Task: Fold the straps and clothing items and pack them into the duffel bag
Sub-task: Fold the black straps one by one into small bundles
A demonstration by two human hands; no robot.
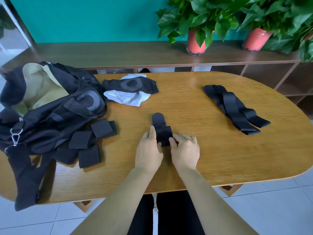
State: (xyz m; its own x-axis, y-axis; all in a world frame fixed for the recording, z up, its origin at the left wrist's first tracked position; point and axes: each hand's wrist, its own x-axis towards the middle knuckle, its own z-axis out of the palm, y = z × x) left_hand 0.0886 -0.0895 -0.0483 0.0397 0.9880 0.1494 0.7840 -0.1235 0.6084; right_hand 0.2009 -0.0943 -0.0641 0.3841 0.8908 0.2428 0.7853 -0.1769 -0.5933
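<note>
Step in hand: folding one strap (160,128), mid-table, right in front of the person. Judged abt halfway thru the strap part of the job.

- L hand (149,150) gripped the strap's left edge, thumb laid up along it. R hand (184,150) had fingers curled onto the near right corner. Both hands closed on the strap, neither free.
- Strap's rounded far end lay flat on the table (211,158), pointing away. Near part was doubled over betw the hands, so fold partly made, not finished.
- Folded straps (84,139) sat in a loose cluster touching the duffel bag (50,119), on the table, not inside it.
- Bag lay at table's left end, mouth open, tan lining showing. Couldn't tell if anything was inside yet.
- Loose straps (233,107) lay full length at right, well apart from the hands. Looked like 2 or 3 overlapped, exact count unclear.
- Clothing: white garment (125,98) w/ a black-grey piece (132,84) on top, far side, just beside the bag. Both unfolded.

Next move, my read: roll or fold the near bundle fwd over the rounded end, press flat, then set it w/ the folded cluster. Needs both hands keeping edges aligned or it springs open. After that reach right for the loose ones, then the clothing, then load the bag.
</note>
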